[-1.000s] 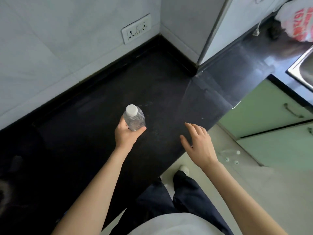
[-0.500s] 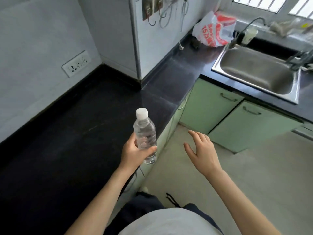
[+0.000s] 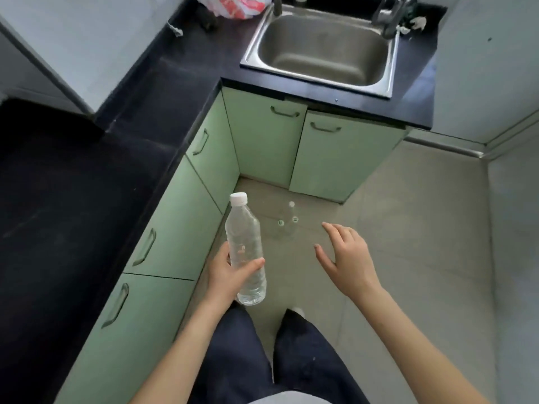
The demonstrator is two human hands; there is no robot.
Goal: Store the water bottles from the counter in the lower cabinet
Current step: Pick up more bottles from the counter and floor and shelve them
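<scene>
Water bottle [image 3: 244,243] was in your left hand [image 3: 230,275], held in the air above the floor [image 3: 408,228], just in front of the green lower cabinet doors [image 3: 175,225] and off the black counter [image 3: 73,214]. Your fingers and thumb wrapped its lower half. Its long axis ran away from you, with the white cap [image 3: 238,198] at the far end leaning slightly toward the cabinets and the base nearest your body. The plastic looked clear along its length, and no writing on it could be read. Your right hand [image 3: 347,266] hovered beside it with fingers spread and loose, holding nothing. Beyond both hands, three more clear bottles [image 3: 287,221] stood on the floor near the cabinet corner. All the doors you faced were closed. By the sink [image 3: 320,45], a white bag [image 3: 233,5] carried red print too cropped to read.
</scene>
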